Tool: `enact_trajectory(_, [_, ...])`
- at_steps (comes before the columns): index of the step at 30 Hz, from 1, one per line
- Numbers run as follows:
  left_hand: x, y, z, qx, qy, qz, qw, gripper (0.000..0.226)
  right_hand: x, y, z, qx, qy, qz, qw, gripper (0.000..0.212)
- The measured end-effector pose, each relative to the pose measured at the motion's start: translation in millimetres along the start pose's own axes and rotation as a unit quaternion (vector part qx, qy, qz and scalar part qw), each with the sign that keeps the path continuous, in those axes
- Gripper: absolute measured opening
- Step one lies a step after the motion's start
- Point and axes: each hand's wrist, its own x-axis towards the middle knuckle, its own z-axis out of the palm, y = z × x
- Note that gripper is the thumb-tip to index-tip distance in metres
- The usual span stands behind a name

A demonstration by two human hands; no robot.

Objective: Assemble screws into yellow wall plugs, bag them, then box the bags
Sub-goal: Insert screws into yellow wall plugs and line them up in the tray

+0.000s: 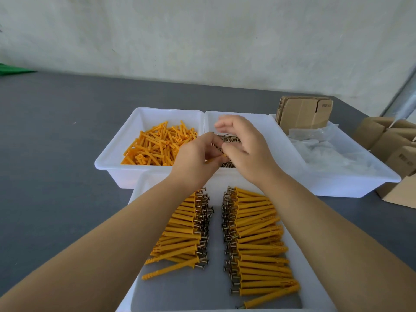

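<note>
**Plug and screw meet above the screw bin**

Here the left hand (193,158) pinches a yellow plug (216,159) over the screws (227,140). The right hand (245,147), fingers loosely curled, touches its tip; whether its grip holds a screw is unclear. Finished pairs (256,242) fill the near tray (313,266).

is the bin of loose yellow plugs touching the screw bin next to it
Touching. The head view shows the right rim of the plug bin pressed against the left rim of the screw bin along their shared edge, with no grey table visible between them.
</note>
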Motion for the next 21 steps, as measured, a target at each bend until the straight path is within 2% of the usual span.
enact_trajectory(3, [-1.2, 4.7, 5.2, -0.021, -0.015, 0.021, 0.999, 0.031, 2.2, -2.7, 1.9, 0.090, 0.066, 0.021, 0.994, 0.042])
enact_trajectory(6, [-0.9, 12.2, 4.7, -0.107, -0.032, 0.023, 0.993, 0.032, 2.1, 7.8, -8.0, 0.052, 0.180, 0.043, 0.981, 0.038])
enact_trajectory(9, [-3.0, 19.6, 2.3, -0.230, -0.087, -0.003, 0.969, 0.026, 1.5, 25.6, -20.4, 0.040, 0.241, 0.115, 0.963, 0.035])
enact_trajectory(12, [-8.8, 26.0, 5.5, -0.286, -0.173, -0.019, 0.942, 0.017, 0.7, 36.6, -29.0, 0.049, 0.277, 0.159, 0.946, 0.034])
enact_trajectory(16, [-18.7, 31.6, 16.2, -0.197, -0.283, -0.003, 0.939, 0.010, 1.7, 44.3, -32.1, 0.056, 0.295, 0.185, 0.936, 0.039])
enact_trajectory(21, [-27.9, 38.0, 26.0, -0.050, -0.363, 0.019, 0.930, 0.013, 2.0, 46.7, -30.0, 0.047, 0.274, 0.182, 0.943, 0.029])
